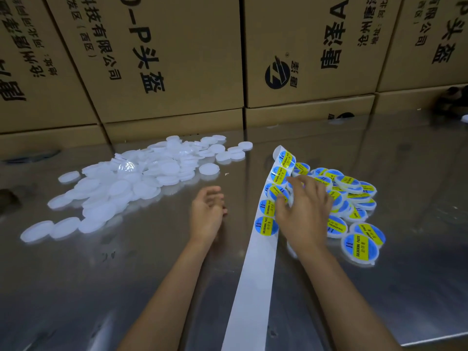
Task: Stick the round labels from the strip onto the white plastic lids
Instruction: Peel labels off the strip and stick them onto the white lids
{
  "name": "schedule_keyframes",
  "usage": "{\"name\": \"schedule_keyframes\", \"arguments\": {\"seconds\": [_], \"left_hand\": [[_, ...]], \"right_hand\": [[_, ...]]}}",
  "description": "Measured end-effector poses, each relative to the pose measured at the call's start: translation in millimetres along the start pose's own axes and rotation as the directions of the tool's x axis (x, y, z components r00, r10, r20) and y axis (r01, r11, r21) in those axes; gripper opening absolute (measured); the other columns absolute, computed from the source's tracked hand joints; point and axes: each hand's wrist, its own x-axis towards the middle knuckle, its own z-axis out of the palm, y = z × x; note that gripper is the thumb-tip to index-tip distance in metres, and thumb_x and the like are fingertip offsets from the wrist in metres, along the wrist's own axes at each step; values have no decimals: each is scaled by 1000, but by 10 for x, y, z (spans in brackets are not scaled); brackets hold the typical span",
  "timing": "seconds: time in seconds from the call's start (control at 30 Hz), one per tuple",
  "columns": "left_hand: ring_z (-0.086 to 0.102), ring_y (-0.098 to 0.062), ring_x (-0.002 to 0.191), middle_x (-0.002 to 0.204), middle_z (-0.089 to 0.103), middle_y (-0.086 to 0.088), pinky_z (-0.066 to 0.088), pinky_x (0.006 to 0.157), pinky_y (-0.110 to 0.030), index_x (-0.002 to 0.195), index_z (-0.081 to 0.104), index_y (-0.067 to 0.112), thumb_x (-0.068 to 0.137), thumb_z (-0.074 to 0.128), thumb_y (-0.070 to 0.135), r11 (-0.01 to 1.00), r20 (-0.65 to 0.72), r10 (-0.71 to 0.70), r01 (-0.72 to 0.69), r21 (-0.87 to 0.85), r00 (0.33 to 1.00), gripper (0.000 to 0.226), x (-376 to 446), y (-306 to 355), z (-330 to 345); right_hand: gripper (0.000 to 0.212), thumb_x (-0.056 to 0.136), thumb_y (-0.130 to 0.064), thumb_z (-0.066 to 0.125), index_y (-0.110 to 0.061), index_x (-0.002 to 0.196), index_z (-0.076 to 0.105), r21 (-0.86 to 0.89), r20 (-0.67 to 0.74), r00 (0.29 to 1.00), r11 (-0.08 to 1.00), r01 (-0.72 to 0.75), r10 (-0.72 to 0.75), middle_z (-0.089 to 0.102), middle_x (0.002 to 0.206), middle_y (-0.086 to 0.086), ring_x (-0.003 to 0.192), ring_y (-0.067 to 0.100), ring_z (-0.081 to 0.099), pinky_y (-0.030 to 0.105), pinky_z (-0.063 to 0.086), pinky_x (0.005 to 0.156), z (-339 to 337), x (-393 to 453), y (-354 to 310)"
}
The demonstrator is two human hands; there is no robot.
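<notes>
- Background: a wall of stacked cardboard boxes [177, 59] with black printed characters stands along the far edge of a reflective metal worktop [126, 287].
- Plain lids [131, 181]: a loose heap of white plastic discs lies on the left half of the worktop, with a few single lids spread toward the near left.
- Strip [255, 274]: a white backing strip runs from the near edge up the middle of the worktop. Its near part is bare; its far part carries a row of round blue-and-yellow labels [266, 225], and its far end curls upward.
- Labelled lids [359, 245]: a pile of lids bearing the same labels lies just right of the strip.
- Left hand [206, 211]: rests on the worktop between the plain lids and the strip, fingers loosely curled, grasping nothing.
- Right hand [304, 211]: lies over the strip and the edge of the labelled pile, fingers [293, 182] spread. Thumb and fingertips touch a label on the strip; whether they grasp it cannot be told.
</notes>
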Motion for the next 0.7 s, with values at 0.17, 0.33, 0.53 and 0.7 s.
{"name": "schedule_keyframes", "arguments": {"seconds": [0.17, 0.33, 0.53, 0.7], "left_hand": [[57, -28, 117, 132, 56, -14, 43, 102, -32, 132, 56, 5, 95, 46, -4, 864, 16, 167, -154, 480, 986, 39, 451, -54, -63], [23, -29, 149, 159, 30, -18, 20, 122, -36, 149, 37, 0, 97, 41, -4, 579, 214, 229, -310, 754, 950, 52, 942, -128, -39], [29, -31, 146, 155, 39, -19, 25, 117, -37, 135, 56, -5, 99, 48, 7, 507, 225, 205, -300, 808, 953, 38, 1324, -182, 31], [57, -36, 105, 107, 63, -21, 47, 84, -44, 100, 64, -6, 96, 48, 0, 522, 203, 324, -353, 777, 924, 18, 1316, -159, 56]], "right_hand": [[11, 89, -16, 60, -14, 96, 70, 149, 143, 972, 975, 164, -185, 64, 104, 2, 103, 26, 53, 37, 37, 90, 56, -78, -141], [10, 89, -15, 58, -14, 87, 68, 192, 207, 943, 956, 222, -261, 63, 96, 1, 97, 25, 53, 39, 42, 89, 117, -74, -218], [17, 91, -21, 50, -17, 92, 66, 153, 314, 909, 960, 236, -273, 60, 103, -1, 103, 23, 49, 39, 39, 93, 151, -32, -274], [17, 91, -24, 50, -18, 94, 67, 166, 318, 899, 952, 259, -300, 58, 105, -3, 103, 19, 47, 36, 40, 92, 165, -56, -319]]}}
